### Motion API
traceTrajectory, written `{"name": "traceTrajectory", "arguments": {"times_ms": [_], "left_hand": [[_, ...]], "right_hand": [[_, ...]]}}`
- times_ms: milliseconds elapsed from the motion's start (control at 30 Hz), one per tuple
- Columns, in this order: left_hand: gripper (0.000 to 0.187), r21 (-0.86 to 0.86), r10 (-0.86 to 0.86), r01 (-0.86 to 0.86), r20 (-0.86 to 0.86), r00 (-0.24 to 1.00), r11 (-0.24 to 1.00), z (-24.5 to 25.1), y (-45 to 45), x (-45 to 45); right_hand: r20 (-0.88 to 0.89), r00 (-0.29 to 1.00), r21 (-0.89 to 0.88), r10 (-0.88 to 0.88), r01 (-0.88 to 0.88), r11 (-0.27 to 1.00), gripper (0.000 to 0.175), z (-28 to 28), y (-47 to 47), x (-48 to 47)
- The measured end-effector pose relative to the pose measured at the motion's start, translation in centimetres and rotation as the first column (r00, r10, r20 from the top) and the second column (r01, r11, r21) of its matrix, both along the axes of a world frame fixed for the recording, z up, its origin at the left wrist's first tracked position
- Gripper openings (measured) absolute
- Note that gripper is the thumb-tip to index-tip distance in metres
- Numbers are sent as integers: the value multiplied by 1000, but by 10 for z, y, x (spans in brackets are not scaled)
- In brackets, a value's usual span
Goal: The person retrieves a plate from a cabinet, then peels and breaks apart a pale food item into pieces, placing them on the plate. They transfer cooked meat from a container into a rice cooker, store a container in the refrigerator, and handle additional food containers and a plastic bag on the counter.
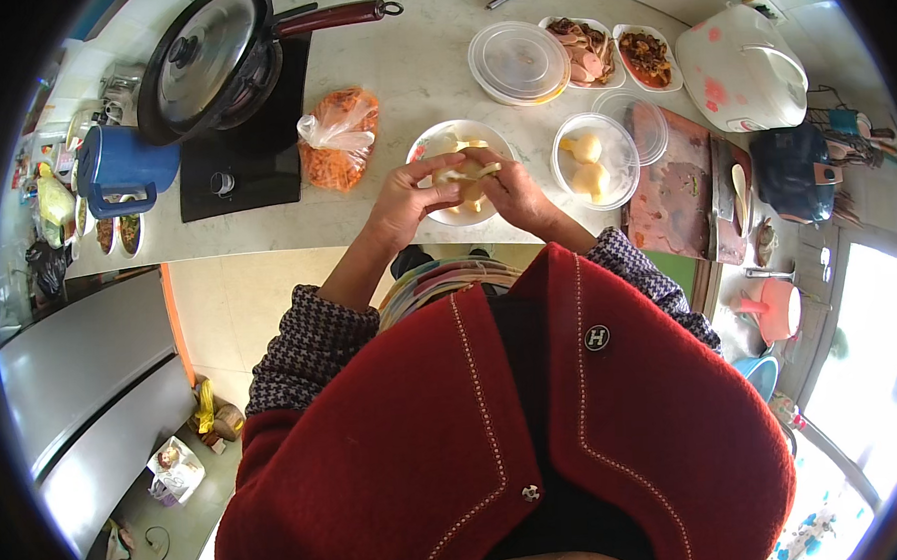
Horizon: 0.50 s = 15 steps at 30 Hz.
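Note:
Both hands are raised over a white plate or shallow bowl (419,148) near the counter's front edge. Between the fingers of my left hand (407,199) and my right hand (518,194) is a pale yellow piece of food (455,176), partly covered by the fingers. Its exact kind cannot be told. More pale pieces (471,142) lie in the dish below, partly hidden by the hands. Just right of the dish, a clear round plastic tub (560,171) holds pale, rounded food pieces (587,148). Its clear lid (655,121) lies behind it, overlapping a cutting board.
Left stands a black cooktop (253,187) with a lidded wok (206,58). A tied bag of orange shreds (341,146) lies beside it. Behind are a lidded tub (518,63) and two food dishes (585,52). A reddish cutting board (670,195) and rice cooker (739,68) are right.

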<state>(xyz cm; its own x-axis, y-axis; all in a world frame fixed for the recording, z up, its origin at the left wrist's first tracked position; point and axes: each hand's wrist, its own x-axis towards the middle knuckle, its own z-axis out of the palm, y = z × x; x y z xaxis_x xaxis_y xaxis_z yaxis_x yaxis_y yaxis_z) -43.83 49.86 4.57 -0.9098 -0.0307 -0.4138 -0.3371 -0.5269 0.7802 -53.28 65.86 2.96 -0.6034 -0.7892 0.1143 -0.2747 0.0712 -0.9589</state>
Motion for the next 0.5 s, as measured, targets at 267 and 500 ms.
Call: {"name": "traceTrajectory", "arguments": {"times_ms": [267, 500], "left_hand": [[39, 171, 209, -204, -10, 978, 964, -5, 7, -16], [29, -143, 167, -162, 28, 986, 976, -1, 22, -24]], "right_hand": [[816, 556, -1, -158, 274, 962, 32, 5, -1, -11], [547, 827, 77, -128, 103, 992, 33, 8, 5, -17]]}}
